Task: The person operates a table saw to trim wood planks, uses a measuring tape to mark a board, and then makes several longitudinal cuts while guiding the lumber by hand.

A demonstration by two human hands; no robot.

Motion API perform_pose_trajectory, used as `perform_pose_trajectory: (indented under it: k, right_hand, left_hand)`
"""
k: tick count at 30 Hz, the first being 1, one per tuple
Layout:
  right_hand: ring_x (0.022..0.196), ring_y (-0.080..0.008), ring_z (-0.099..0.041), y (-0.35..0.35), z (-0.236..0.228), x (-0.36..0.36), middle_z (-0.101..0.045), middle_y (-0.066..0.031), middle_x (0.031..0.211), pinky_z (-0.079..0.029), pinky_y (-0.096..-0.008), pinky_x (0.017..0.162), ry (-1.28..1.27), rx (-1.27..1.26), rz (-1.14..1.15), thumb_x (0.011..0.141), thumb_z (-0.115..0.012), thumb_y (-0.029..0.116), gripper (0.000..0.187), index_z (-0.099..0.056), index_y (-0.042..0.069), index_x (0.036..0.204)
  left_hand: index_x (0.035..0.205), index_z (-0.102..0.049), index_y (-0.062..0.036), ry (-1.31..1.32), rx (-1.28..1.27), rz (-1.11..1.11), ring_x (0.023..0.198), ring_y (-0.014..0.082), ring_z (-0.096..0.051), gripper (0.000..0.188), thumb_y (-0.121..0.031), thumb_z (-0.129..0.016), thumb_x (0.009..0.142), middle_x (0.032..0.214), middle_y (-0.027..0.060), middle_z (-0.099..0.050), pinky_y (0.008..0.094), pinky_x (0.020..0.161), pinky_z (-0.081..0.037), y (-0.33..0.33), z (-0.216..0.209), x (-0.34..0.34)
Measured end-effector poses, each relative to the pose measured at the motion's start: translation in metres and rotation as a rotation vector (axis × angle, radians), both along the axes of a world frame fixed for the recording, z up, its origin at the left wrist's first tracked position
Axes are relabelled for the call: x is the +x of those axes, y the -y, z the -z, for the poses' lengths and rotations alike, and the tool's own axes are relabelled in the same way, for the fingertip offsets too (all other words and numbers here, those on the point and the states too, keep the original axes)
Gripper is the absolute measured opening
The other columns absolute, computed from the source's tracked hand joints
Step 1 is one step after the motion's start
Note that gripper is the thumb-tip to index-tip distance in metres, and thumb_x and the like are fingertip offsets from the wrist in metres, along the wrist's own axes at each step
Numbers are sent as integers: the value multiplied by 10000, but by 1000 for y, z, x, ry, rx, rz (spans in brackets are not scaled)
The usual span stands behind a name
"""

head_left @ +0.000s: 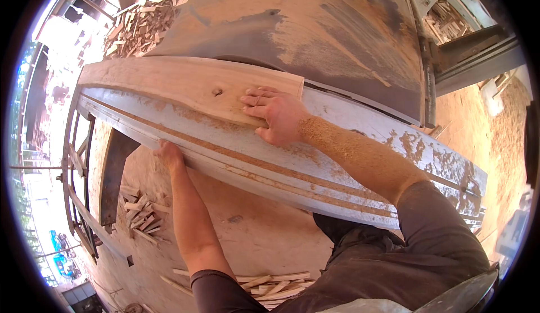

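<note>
A wooden board [169, 79] with a knot and one wavy edge lies flat on a long grey metal sliding table [332, 113]. My right hand [278, 115] rests on the board's right end, palm down, with its fingers stretched out and apart. Sawdust coats that forearm. Lower and to the left, my left hand [169, 154] is closed round the near edge of the metal table. Most of its fingertips are hidden by that edge. Two sawdust-filled grooves run along the table between my hands.
Beyond the board stands a broad dark machine top [343, 37] streaked with sawdust. A heap of wood offcuts [140, 23] lies at the far left. More offcuts [145, 216] and thin strips [275, 286] are on the floor. A metal frame [79, 183] stands at the left.
</note>
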State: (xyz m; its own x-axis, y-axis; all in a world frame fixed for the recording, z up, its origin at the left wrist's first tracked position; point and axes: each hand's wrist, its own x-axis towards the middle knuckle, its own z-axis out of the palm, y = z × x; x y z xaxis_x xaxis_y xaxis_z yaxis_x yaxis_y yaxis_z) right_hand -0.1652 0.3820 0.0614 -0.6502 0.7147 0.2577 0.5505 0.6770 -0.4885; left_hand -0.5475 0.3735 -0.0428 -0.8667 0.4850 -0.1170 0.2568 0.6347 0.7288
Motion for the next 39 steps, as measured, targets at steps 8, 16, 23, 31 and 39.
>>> perform_pose_trajectory:
  k: [8, 16, 23, 31, 39]
  right_hand:
    - [1422, -304, -468, -11, 7, -10, -562, -115, 1487, -387, -440, 1192, -18, 39, 0, 754, -772, 150, 504, -689, 25, 1235]
    - [1387, -354, -501, 22, 4, -6, -570, -166, 1457, -402, -438, 1159, -133, 153, 231, 770, -752, 127, 514, -666, -2, 1260]
    - [1370, -324, -518, 80, 8, -19, -567, -255, 1428, -419, -393, 1117, -797, -544, 1013, 794, -731, 117, 785, -422, -76, 1490]
    - [1350, -252, -497, 110, 1, -89, -533, -183, 1453, -375, -357, 1136, -884, -545, 1233, 824, -698, 94, 845, -307, -71, 1555]
    - [1362, -282, -480, 193, 6, -108, -477, -221, 1476, -379, -422, 1147, -1013, -689, 1010, 836, -732, 92, 824, -318, -78, 1529]
  left_hand:
    - [1399, -315, 193, -83, -54, 186, 1301, 490, -521, 660, -353, -419, 1045, 1375, 430, -493, 478, 1083, -427, -8, 22, -22]
    - [1299, -628, 42, -576, -351, 469, 1301, 340, -561, 407, -171, -492, 980, 1367, 192, -617, 551, 1131, -353, -5, 75, -59]
    - [1245, -709, -74, -967, -876, 667, 1333, 295, -524, 357, -214, -523, 974, 1364, 132, -628, 649, 1086, -360, -6, 56, -49]
    - [1147, -771, -121, -957, -938, 822, 1292, 280, -561, 316, -251, -568, 944, 1270, 62, -697, 540, 1060, -393, -12, 93, -49]
    - [1509, -275, 116, 571, 505, 152, 1333, 395, -501, 611, -205, -491, 1036, 1437, 348, -465, 476, 1097, -458, 0, 10, 27]
